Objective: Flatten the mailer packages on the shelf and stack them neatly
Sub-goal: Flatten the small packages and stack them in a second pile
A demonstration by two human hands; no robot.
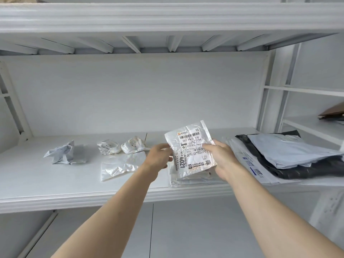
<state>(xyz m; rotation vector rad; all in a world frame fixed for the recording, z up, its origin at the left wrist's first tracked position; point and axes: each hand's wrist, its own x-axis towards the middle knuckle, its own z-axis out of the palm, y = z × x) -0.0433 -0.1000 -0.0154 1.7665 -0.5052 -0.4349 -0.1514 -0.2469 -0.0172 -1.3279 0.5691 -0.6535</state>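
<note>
A flattened white mailer with a shipping label [191, 148] is held tilted up just above a small stack of flat white mailers [188, 180] near the shelf's front edge. My left hand [160, 157] pinches its left edge and my right hand [219, 155] grips its right edge. Left of the stack lies a flat clear-white mailer [119, 167]. Behind it sit two crumpled white mailers [108, 146] [134, 144], and a crumpled grey-white one [63, 153] lies farther left. All rest on the white shelf [55, 189].
A pile of larger flat mailers, white, black and pale blue [283, 157], lies on the shelf's right end. An upper shelf with ribs [167, 19] hangs overhead. A side shelving unit at right holds a brown flat item [333, 111].
</note>
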